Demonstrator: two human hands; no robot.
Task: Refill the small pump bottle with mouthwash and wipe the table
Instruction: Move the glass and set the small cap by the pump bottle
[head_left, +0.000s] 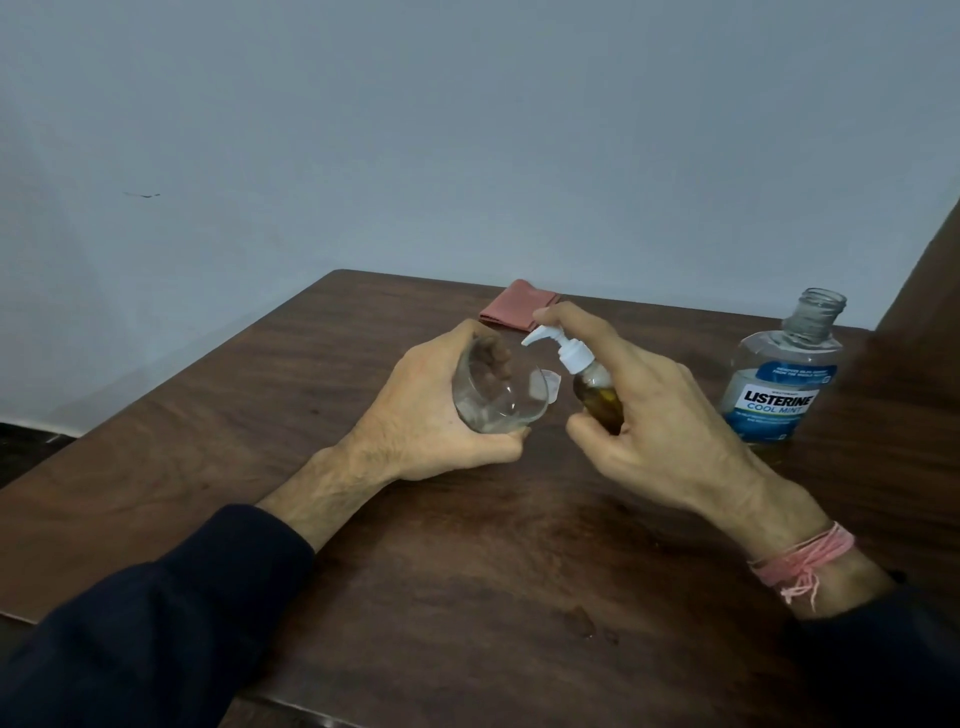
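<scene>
My right hand grips a small amber pump bottle with a white pump head, tilted to the left, and its index finger lies over the top of the pump. The nozzle points at a clear drinking glass, tilted on its side toward the nozzle in the grip of my left hand. A Listerine Cool Mint mouthwash bottle stands uncapped at the right on the dark wooden table. A small pale object, too unclear to name, shows by the glass rim.
A folded reddish cloth lies at the table's far edge, behind my hands. A small wet-looking spot marks the table in front of me. A pale blue wall rises behind the table, and dark wooden furniture stands at the right.
</scene>
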